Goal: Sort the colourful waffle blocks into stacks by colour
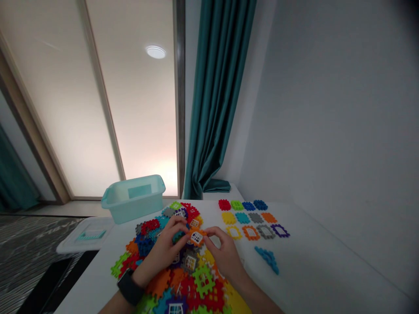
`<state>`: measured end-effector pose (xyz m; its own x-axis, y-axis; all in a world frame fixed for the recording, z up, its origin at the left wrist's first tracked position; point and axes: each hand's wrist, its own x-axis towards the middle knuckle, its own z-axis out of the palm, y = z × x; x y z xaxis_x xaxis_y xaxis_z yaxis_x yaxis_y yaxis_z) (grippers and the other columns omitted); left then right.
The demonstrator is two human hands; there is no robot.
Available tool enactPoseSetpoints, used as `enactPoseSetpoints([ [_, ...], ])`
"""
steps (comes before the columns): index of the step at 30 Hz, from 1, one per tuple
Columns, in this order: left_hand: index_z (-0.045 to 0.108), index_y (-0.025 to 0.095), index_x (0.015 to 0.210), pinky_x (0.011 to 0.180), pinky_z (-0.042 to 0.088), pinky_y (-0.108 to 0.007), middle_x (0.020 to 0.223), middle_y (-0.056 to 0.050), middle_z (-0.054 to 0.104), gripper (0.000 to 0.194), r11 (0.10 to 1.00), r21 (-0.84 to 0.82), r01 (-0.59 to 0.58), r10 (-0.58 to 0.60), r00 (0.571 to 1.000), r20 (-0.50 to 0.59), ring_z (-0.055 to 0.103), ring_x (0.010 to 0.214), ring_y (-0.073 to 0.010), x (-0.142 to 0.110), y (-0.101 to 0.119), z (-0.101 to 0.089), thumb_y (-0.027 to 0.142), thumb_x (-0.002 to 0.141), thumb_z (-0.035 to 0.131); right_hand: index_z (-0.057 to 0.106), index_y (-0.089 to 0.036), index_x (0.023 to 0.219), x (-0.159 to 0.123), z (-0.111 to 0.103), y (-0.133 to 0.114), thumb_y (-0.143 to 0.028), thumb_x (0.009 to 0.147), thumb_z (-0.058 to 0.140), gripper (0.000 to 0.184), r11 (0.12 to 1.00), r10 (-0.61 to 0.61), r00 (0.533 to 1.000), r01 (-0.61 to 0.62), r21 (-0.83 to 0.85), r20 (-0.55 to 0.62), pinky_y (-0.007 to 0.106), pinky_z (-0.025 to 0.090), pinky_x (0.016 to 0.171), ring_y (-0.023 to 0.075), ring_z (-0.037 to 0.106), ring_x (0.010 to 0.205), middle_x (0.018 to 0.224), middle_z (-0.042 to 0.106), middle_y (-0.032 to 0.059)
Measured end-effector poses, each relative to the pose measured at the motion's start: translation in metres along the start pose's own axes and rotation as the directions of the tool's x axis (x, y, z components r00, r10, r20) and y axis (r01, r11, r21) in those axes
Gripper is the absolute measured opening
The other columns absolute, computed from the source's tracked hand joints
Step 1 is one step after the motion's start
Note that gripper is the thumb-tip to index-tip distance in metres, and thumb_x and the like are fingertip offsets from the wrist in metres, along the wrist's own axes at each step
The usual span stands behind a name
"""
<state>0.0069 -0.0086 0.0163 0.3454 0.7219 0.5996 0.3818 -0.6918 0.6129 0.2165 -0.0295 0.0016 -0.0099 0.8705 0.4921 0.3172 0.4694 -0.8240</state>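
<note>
Head view: orange windowed piece (197,237) held between both hands (225,253).

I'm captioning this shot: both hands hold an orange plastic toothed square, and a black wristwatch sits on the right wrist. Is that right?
Not quite: the black wristwatch is on the left wrist, not the right, as the head view shows. The rest stands: the left hand and the right hand both hold the orange plastic toothed square.
</note>
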Motion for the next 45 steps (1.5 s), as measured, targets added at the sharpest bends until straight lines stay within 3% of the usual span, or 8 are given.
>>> enactPoseSetpoints([
  [6,0.064,0.021,0.09,0.099,0.05,-0.04,0.11,-0.007,0.059,0.016,0.996,-0.064,0.07,-0.072,0.997,-0.026,0.06,0.107,-0.0218,0.002,0.004,0.0,0.029,0.1,0.054,0.064,-0.024,0.126,-0.004,0.001,-0.002,-0.03,0.092,0.059,0.034,0.999,-0.028,0.999,0.029,-0.03,0.045,0.037,0.055,0.088,0.0214,0.068,0.086,0.085,0.07,0.001],
  [12,0.064,0.021,0.09,0.099,0.051,-0.039,0.11,-0.007,0.059,0.019,0.99,-0.095,0.099,-0.102,0.994,-0.026,0.06,0.106,-0.0221,0.001,-0.002,0.001,0.033,0.101,0.053,0.065,-0.028,0.128,-0.006,-0.001,0.0,-0.022,0.091,0.058,0.038,0.969,-0.166,0.977,0.188,-0.162,0.136,0.042,0.054,0.092,0.0252,0.065,0.098,0.1,0.072,0.0055],
  [18,0.063,0.021,0.09,0.095,0.052,-0.038,0.108,-0.007,0.058,0.018,0.995,-0.045,0.093,-0.095,0.995,-0.03,0.06,0.104,-0.0222,0.002,-0.003,0.002,0.03,0.1,0.052,0.064,-0.028,0.13,-0.007,0.001,0.005,-0.023,0.091,0.059,0.039,0.988,-0.093,0.984,0.11,-0.11,0.154,0.041,0.055,0.093,0.0238,0.068,0.097,0.098,0.073,0.0039],
  [23,0.063,0.022,0.1,0.093,0.054,-0.042,0.111,-0.009,0.059,0.011,0.992,0.124,0.029,-0.023,0.998,-0.051,0.061,0.106,-0.0255,-0.001,0.0,0.004,0.031,0.095,0.059,0.065,-0.027,0.125,-0.007,0.005,0.005,-0.028,0.091,0.06,0.034,0.998,-0.042,0.993,0.047,-0.042,0.113,0.043,0.054,0.095,0.0232,0.069,0.093,0.094,0.073,0.003],
  [28,0.061,0.023,0.116,0.097,0.052,-0.049,0.123,-0.012,0.059,0.045,0.945,0.321,-0.067,0.077,0.997,-0.019,0.059,0.114,-0.0322,-0.005,-0.003,0.002,0.036,0.077,0.08,0.063,-0.024,0.126,-0.003,0.003,0.001,-0.033,0.091,0.062,0.036,0.999,0.014,0.995,-0.019,0.051,0.098,0.041,0.054,0.095,0.0226,0.07,0.092,0.086,0.071,0.0011],
  [34,0.061,0.022,0.117,0.095,0.052,-0.05,0.122,-0.012,0.06,0.041,0.886,0.441,-0.144,0.151,0.988,0.02,0.059,0.113,-0.0329,-0.005,-0.009,-0.002,0.033,0.081,0.077,0.061,-0.022,0.126,-0.001,0.003,-0.001,-0.032,0.092,0.06,0.035,0.993,0.064,0.988,-0.077,0.088,0.137,0.04,0.055,0.09,0.0233,0.071,0.09,0.08,0.069,0.0],
  [39,0.062,0.021,0.118,0.096,0.052,-0.049,0.121,-0.013,0.06,0.04,0.878,0.443,-0.178,0.18,0.983,0.038,0.058,0.113,-0.0325,-0.005,-0.007,-0.005,0.033,0.082,0.075,0.061,-0.025,0.124,-0.001,-0.005,0.002,-0.022,0.093,0.057,0.032,0.98,-0.135,0.982,0.152,-0.126,0.132,0.046,0.052,0.099,0.0256,0.066,0.107,0.11,0.071,0.0071],
  [45,0.062,0.02,0.119,0.097,0.053,-0.048,0.123,-0.013,0.059,0.041,0.894,0.413,-0.177,0.176,0.984,0.039,0.058,0.113,-0.0317,-0.006,-0.007,-0.004,0.031,0.082,0.077,0.057,-0.027,0.132,0.003,-0.019,0.001,-0.016,0.097,0.052,0.037,0.842,-0.367,0.89,0.441,-0.311,0.271,0.047,0.051,0.104,0.0246,0.06,0.119,0.128,0.066,0.0079],
])
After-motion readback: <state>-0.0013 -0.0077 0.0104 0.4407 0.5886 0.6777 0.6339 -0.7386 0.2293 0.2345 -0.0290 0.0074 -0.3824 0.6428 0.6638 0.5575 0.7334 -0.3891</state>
